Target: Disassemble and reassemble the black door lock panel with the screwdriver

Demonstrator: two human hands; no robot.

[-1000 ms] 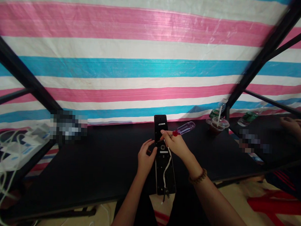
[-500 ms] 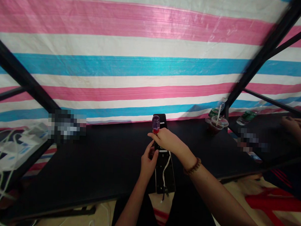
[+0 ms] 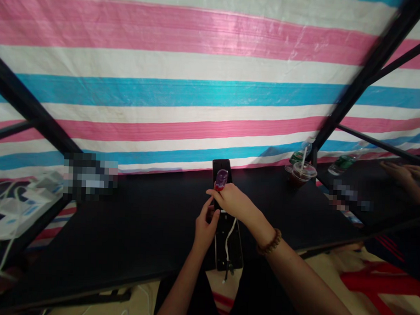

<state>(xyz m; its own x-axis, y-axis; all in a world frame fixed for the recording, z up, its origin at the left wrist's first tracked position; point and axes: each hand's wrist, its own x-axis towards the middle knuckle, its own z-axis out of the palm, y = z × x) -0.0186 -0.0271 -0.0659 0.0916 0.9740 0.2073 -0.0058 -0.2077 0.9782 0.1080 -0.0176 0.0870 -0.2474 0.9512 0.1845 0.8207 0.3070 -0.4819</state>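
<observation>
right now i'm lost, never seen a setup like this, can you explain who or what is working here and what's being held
There is no machine here: a person is working with two bare hands. The view comes from a camera worn on their head, looking forward and down. The right hand holds a screwdriver, its tip hidden. The left hand is at the left edge of a long black device with a white cord along it. On the black table, a cup stands toward the back right. Another person's hands show at the far right.
</observation>
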